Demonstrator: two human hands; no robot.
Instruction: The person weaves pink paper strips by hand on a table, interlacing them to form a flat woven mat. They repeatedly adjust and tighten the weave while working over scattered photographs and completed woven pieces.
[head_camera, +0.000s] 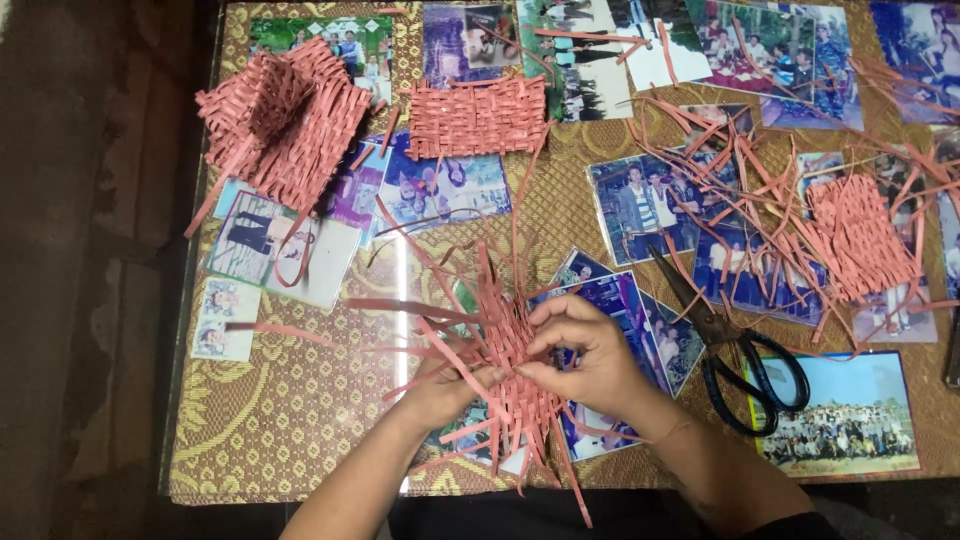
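Hands, left (440, 385) and right (590, 350), pinching pink woven strip mat (510, 350), scissors (740, 350) nearby

The half-woven mat (505, 360) lies on the desk (300, 410) between the left hand (440, 392) and the right hand (590, 362), touching both. Scissors (735, 355) lie just right of the right hand. Beyond them, farther right, a woven panel (862, 238) sits among loose strips (720, 150). Far beyond the left hand stands a woven basket (285, 115), with a flat woven piece (477, 115) to its right.
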